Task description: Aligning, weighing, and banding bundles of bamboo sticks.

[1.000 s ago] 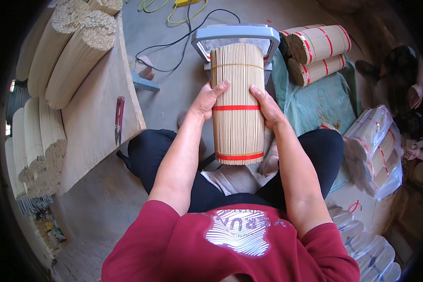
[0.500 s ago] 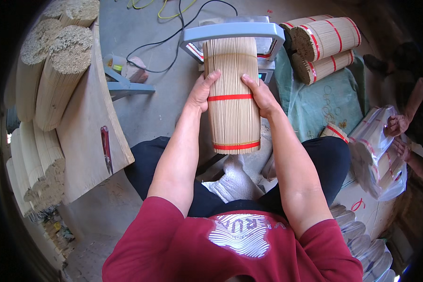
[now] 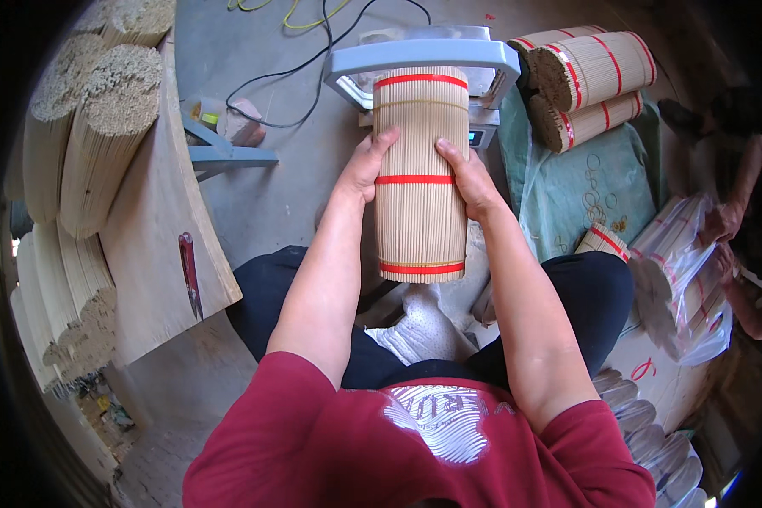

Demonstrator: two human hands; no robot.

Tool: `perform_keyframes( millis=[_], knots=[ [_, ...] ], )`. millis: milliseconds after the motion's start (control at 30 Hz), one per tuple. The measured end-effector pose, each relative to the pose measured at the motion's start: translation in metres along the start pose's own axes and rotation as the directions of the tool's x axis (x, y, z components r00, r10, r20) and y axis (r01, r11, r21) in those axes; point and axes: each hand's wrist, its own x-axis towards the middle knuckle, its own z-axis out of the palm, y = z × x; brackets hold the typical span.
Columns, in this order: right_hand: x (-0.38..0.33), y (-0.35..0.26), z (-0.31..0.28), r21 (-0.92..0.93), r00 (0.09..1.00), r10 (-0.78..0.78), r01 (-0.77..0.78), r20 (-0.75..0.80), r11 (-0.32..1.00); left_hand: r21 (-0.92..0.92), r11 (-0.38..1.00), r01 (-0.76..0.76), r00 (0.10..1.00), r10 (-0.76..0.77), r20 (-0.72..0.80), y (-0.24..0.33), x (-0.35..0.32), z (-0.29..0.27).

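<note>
A thick bundle of thin wooden sticks (image 3: pixel 421 220) lies lengthwise between my hands, its far end at the opening of a grey-blue arched frame (image 3: pixel 423 56). Three red bands and thinner yellowish ones circle it. My left hand (image 3: pixel 368 162) grips its left side, thumb on top. On the opposite side my right hand (image 3: pixel 468 176) holds it the same way. The fingers of both hands are mostly hidden beneath. Under the arch sits a metal machine (image 3: pixel 481 118) with a small lit display.
Left, a wooden board (image 3: pixel 157 254) carries unbanded stick bundles (image 3: pixel 102 135) and red-handled snips (image 3: pixel 189 275). Red-banded bundles (image 3: pixel 597 72) lie on a green sheet (image 3: pixel 576 186) at right. Another person's hands (image 3: pixel 720 224) hold a clear plastic bag (image 3: pixel 686 288) with bundles. A black cable (image 3: pixel 271 76) crosses the floor.
A red band now circles the bundle's far end; before, red strip showed at both sides inside the arch. The bundle has straightened slightly. Both hands keep their grip.
</note>
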Motion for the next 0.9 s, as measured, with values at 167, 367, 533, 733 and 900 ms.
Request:
perform_keyframes(
  millis=[167,367,533,733,900],
  knots=[
    [-0.005,-0.001,0.006,0.048,0.999,-0.024,0.022,0.029,0.999,-0.073,0.997,0.029,0.998,-0.025,0.06,0.006,-0.004,-0.004],
    [-0.003,0.021,0.01,0.096,0.996,-0.051,0.044,0.075,0.994,-0.06,0.998,0.015,0.997,-0.011,0.074,-0.002,-0.016,-0.015],
    [-0.015,0.031,0.019,0.083,0.993,-0.022,0.013,0.115,0.996,-0.079,0.997,-0.016,0.998,0.021,0.055,-0.009,-0.034,-0.015],
    [-0.017,0.041,0.021,0.1,0.986,0.014,-0.031,0.163,0.995,-0.051,0.999,0.005,0.998,-0.003,0.056,-0.015,-0.041,-0.023],
    [-0.016,0.046,0.019,0.098,0.985,0.006,-0.023,0.175,0.995,-0.034,0.999,0.008,0.998,-0.006,0.067,-0.019,-0.041,-0.025]
  ],
)
